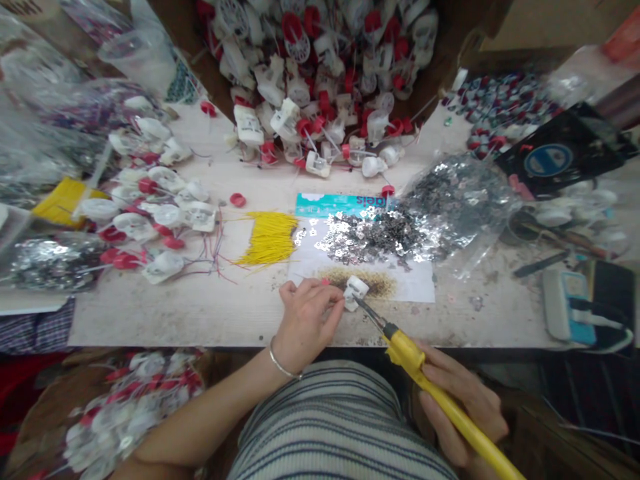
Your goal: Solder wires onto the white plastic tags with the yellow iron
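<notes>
My left hand [313, 319] is closed at the left side of a small white plastic part [356, 288], its fingertips pinched against it; the exact grip is partly hidden. In my right hand [463, 400] is a yellow-handled soldering iron [407, 353], held slantwise. Its dark metal tip reaches the white part; whether it touches cannot be made out. Beneath them lies a white sheet [420, 287] with a brown scorched patch. Just beyond are a pile of small shiny metal pieces [370, 237] and a bundle of short yellow wires [273, 238].
A carton of white and red plastic parts [320, 80] stands open at the back. More wired white parts [160, 207] lie at left. A plastic bag of metal pieces [460, 200], a black pouch [565, 153] and a blue-white box [570, 307] are at right.
</notes>
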`<state>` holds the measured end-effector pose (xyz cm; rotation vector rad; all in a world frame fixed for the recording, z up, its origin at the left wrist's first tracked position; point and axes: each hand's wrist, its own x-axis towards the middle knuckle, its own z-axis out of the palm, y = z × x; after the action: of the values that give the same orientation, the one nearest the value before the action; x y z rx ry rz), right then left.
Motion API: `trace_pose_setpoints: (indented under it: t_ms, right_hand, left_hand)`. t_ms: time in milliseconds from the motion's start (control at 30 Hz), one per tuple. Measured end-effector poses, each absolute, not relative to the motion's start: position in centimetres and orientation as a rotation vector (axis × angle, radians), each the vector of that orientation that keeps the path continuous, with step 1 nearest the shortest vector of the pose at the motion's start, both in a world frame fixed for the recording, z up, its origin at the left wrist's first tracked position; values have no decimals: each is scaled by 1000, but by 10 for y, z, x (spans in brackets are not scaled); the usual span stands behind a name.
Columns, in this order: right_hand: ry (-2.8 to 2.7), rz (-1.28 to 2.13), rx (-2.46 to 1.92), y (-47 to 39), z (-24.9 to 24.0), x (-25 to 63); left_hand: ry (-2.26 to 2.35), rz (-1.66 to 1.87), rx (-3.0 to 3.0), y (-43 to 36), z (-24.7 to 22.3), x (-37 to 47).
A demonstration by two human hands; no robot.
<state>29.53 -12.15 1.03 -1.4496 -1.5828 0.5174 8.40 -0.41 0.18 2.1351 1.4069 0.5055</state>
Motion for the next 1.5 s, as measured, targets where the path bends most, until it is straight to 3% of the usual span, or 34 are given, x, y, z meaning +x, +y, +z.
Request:
trace_pose_setpoints:
  t_ms: [1500]
  right_hand:
    - [-1517,442,-1403,-122,4,295]
  left_hand:
    - [1482,532,2157,-1,-3,90]
